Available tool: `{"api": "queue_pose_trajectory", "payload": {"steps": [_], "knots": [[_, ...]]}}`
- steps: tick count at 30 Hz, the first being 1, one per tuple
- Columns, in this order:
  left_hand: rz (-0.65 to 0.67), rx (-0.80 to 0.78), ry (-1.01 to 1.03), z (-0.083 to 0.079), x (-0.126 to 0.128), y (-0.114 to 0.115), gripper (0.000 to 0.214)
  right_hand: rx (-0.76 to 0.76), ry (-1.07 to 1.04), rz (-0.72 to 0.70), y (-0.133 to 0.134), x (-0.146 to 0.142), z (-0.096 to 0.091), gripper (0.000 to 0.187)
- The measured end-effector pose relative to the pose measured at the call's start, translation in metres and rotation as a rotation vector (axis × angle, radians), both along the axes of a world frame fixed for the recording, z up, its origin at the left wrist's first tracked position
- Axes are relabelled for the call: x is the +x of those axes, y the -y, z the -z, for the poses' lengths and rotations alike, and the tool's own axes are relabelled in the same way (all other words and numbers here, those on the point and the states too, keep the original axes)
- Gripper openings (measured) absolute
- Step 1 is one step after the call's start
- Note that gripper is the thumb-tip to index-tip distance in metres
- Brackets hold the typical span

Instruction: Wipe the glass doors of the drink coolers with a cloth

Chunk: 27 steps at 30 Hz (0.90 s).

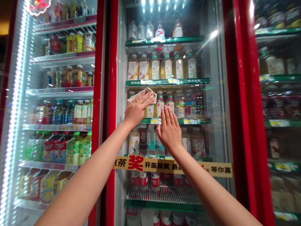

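Observation:
My left hand (135, 110) presses a white cloth (138, 94) against the glass door (215, 106) of the middle drinks fridge. Its fingers lie over the cloth, which sticks out above and beside them. To the right and slightly lower, my right hand (169, 128) rests flat on the same glass, fingers extended and holding nothing. Behind the pane, both hands partly cover rows of bottles on the third and fourth shelves.
A yellow strip with printed characters (160, 165) crosses the glass below my hands. Red door frames (112, 94) border the pane. Another fridge with bottled drinks (77, 75) stands at left, lit by a bright light strip (15, 106). More bottles (274, 64) show at right.

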<state>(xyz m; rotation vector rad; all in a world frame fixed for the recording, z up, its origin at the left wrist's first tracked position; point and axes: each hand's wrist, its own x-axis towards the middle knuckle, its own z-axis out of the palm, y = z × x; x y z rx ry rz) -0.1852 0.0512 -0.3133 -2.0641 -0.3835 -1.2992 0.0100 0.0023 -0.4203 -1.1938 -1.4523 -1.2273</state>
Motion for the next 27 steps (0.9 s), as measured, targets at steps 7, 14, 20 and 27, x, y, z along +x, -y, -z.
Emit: {"api": "queue_pose_trajectory", "payload": {"steps": [7,14,20,27], "knots": [[-0.007,0.031,-0.171,0.003,-0.012,0.002,0.083,0.032,0.026,-0.017,-0.001,0.003,0.000,0.081],[0.001,0.007,0.011,0.015,-0.002,0.001,0.086,0.029,0.030,-0.030,-0.002,0.004,0.001,0.083],[0.033,0.018,-0.179,0.005,-0.027,-0.004,0.081,0.047,0.039,-0.028,-0.002,0.004,0.001,0.086],[0.023,-0.038,0.033,0.009,-0.001,-0.002,0.080,0.029,0.042,-0.059,-0.003,0.006,0.002,0.086]]}}
